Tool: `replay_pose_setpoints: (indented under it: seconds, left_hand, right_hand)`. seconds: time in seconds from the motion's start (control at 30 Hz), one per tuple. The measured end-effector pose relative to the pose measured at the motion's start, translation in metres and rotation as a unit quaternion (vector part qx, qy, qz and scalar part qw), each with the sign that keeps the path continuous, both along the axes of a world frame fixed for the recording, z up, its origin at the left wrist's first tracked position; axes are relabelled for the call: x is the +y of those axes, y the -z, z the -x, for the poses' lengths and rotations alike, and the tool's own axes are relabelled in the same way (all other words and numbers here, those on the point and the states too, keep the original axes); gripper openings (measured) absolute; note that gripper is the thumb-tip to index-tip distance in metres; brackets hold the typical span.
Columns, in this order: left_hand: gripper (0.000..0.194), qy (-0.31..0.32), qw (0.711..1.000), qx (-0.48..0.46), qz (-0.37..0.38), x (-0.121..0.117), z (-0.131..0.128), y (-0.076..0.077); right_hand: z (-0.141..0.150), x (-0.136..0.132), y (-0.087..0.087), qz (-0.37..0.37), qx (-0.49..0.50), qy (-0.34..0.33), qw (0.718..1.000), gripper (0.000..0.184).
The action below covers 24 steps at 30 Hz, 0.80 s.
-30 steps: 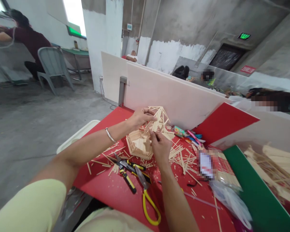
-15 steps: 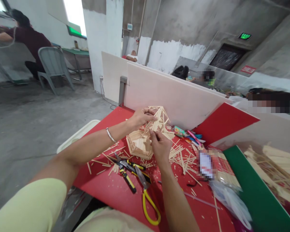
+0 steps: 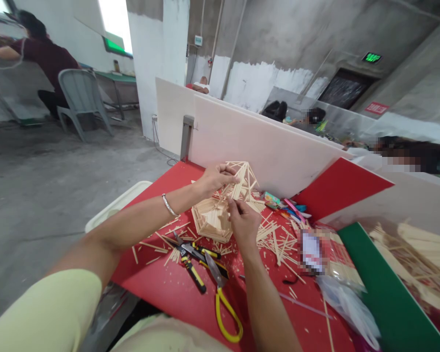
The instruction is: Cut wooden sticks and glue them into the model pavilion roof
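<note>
A pale frame of thin wooden sticks (image 3: 248,180), peaked like a small roof, is held up between my hands above the red table. My left hand (image 3: 217,179) pinches it from the left side. From below, my right hand (image 3: 243,220) has its thumb and fingers closed at the frame's lower edge; whether a separate stick is between them is too small to tell. Just under my hands a many-sided stick base (image 3: 213,221) rests on the table, partly covered by my right hand. Loose sticks (image 3: 278,239) lie around it.
Yellow-handled scissors (image 3: 223,303) and black-and-yellow pliers (image 3: 192,271) lie near me on the red table (image 3: 157,286). Right of them are a phone (image 3: 313,252), a plastic bag (image 3: 348,308) and a green panel (image 3: 392,288). A white partition (image 3: 260,146) stands behind.
Both hands keep nearly the same grip and place on the stick frame. The view has shifted very slightly.
</note>
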<state>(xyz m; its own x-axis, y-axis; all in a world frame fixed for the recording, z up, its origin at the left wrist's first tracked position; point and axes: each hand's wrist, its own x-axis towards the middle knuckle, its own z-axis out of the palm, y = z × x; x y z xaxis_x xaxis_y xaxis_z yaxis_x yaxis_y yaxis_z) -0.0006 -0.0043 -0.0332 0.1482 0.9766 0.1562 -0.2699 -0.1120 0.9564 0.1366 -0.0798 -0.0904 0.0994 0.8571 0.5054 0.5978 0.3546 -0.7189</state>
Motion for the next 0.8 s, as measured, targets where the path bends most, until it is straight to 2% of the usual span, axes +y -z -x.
replay_pose_setpoints:
  seconds: [0.13, 0.27, 0.33, 0.43, 0.5, 0.57, 0.67, 0.73, 0.8]
  left_hand:
    - [0.028, 0.005, 1.000, 0.000, 0.002, 0.000, 0.000, 0.000]
    - [0.029, 0.001, 1.000, 0.002, 0.002, 0.000, 0.001, 0.001]
    - [0.030, 0.000, 1.000, 0.009, 0.004, 0.000, 0.001, 0.001]
    - [0.029, -0.002, 1.000, 0.016, 0.002, 0.001, 0.001, 0.001]
    - [0.027, -0.005, 1.000, 0.025, -0.002, 0.003, 0.000, 0.001]
    - [0.025, -0.012, 0.998, 0.049, -0.022, 0.002, -0.001, -0.002]
    - [0.018, -0.068, 0.985, 0.118, -0.105, -0.010, 0.000, -0.010]
    - [0.017, -0.145, 0.958, 0.179, -0.171, -0.026, 0.007, -0.014]
    - [0.018, -0.226, 0.920, 0.225, -0.228, -0.047, 0.020, -0.012]
  right_hand:
    - [0.002, -0.003, -0.003, 0.020, 0.030, -0.006, 0.999, 0.045]
    - [0.006, -0.007, -0.007, 0.088, 0.145, -0.050, 0.984, 0.042]
    - [0.008, -0.006, -0.008, 0.138, 0.228, -0.075, 0.961, 0.041]
    - [0.010, 0.001, -0.007, 0.188, 0.358, -0.107, 0.908, 0.040]
    - [0.010, 0.006, -0.007, 0.207, 0.413, -0.125, 0.878, 0.038]
    - [0.010, 0.010, -0.008, 0.219, 0.435, -0.141, 0.862, 0.037]
    - [0.008, 0.002, -0.008, 0.222, 0.427, -0.159, 0.862, 0.036]
    - [0.006, -0.017, -0.005, 0.223, 0.388, -0.158, 0.880, 0.035]
    - [0.002, -0.044, 0.001, 0.227, 0.314, -0.149, 0.910, 0.034]
